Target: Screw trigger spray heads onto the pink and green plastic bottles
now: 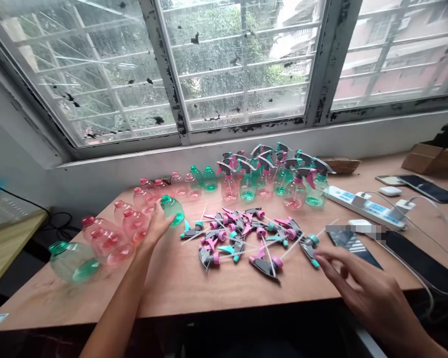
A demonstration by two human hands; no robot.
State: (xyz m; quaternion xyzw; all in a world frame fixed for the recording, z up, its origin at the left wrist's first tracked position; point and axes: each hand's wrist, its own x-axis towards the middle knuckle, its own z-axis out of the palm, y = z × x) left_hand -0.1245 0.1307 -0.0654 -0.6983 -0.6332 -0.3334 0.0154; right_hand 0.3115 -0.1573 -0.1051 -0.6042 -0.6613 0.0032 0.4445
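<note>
My left hand (157,224) is closed around a clear green bottle (176,213) with an uncapped neck, tilted a little near the middle of the table. At the right, the fingertips of my right hand (366,286) pinch the teal end of a grey and teal spray head (308,250). Between my hands lies a loose pile of pink, teal and grey spray heads (239,231) with white tubes. To the left of my left hand stand several open pink bottles (110,243) and a larger-looking green bottle (74,261) at the front.
Bottles fitted with spray heads (264,174) stand along the back by the window. On the right are a power strip (369,206) with chargers and cables, a dark phone (420,256), a striped dark packet (354,246) and a cardboard box (433,156).
</note>
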